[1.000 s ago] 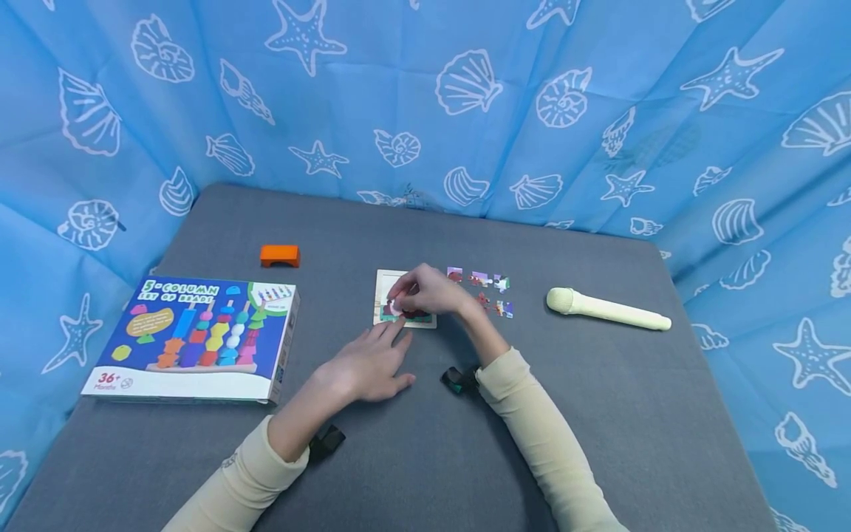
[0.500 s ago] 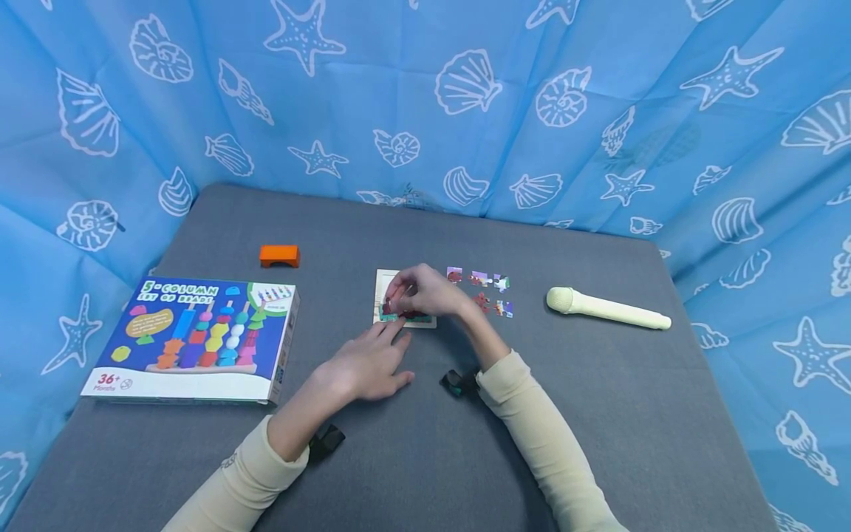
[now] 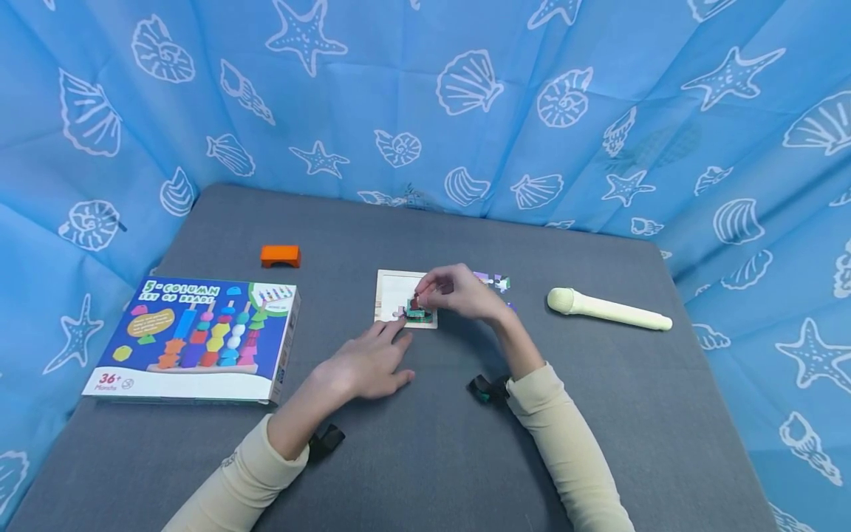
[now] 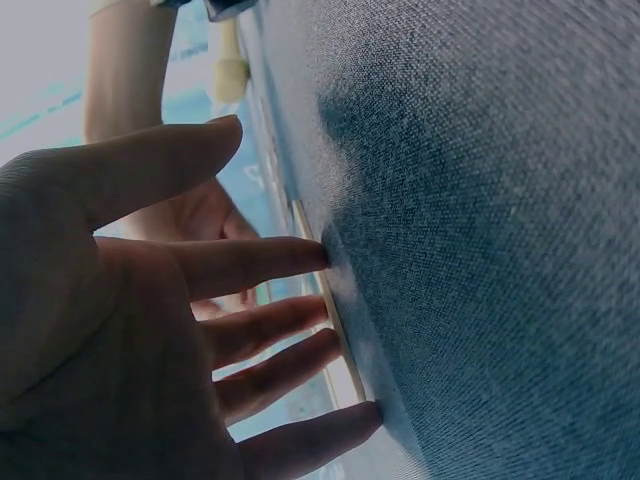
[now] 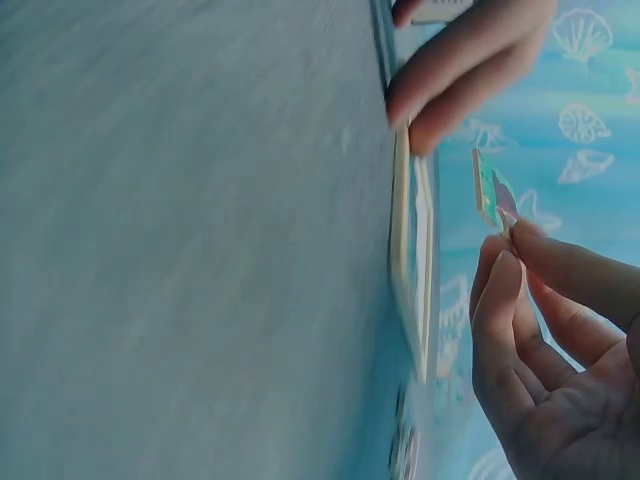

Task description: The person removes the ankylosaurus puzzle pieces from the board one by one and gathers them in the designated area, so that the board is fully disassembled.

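Observation:
My right hand [image 3: 462,292] pinches a small jigsaw puzzle piece [image 5: 486,188], teal with purple and dark red, between thumb and fingertips. In the right wrist view the piece stands tilted, apart from the tray. From the head view it hangs over the right part of a pale wooden puzzle tray [image 3: 378,292]. My left hand [image 3: 372,362] lies palm down, fingers stretched out, its fingertips at the tray's near edge. The left wrist view shows those straight fingers [image 4: 270,330] touching the tray's rim and the cloth. Part of the tray is hidden by my hands.
More puzzle pieces [image 3: 497,281] lie right of the tray, partly behind my right hand. A cream toy microphone [image 3: 608,308] is farther right. An orange block [image 3: 280,256] and a bead-set box [image 3: 193,340] lie to the left on the grey table [image 3: 425,458].
My right hand has moved right from the tray's middle to its right side, with the puzzle piece in its fingertips, uncovering more of the tray. The left hand stays where it was.

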Tool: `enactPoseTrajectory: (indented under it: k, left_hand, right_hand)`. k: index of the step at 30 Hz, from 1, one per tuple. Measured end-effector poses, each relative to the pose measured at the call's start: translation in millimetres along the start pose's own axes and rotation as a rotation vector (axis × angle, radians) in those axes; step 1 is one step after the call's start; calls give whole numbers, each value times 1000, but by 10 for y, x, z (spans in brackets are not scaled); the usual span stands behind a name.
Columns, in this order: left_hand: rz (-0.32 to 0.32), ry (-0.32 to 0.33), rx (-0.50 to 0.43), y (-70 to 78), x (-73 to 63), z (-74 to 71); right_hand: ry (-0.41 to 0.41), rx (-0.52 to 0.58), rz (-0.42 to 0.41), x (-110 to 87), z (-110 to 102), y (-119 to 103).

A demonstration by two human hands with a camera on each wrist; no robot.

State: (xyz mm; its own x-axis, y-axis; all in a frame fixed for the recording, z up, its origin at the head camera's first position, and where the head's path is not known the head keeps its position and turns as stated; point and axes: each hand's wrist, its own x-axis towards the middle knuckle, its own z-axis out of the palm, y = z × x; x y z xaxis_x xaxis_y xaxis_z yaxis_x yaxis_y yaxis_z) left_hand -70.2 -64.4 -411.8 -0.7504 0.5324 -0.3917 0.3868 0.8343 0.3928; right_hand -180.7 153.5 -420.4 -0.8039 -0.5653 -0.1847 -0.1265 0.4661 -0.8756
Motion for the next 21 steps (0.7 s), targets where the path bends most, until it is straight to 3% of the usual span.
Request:
enactPoseTrajectory:
  k: [11, 21]
  left_hand:
    - [-7, 16, -5, 22, -17, -5]
    - [-11, 14, -5, 22, -6, 7]
  right_hand:
    - [-11, -2, 76, -373, -275, 268]
    - [-34, -39, 111, -457, -286, 313]
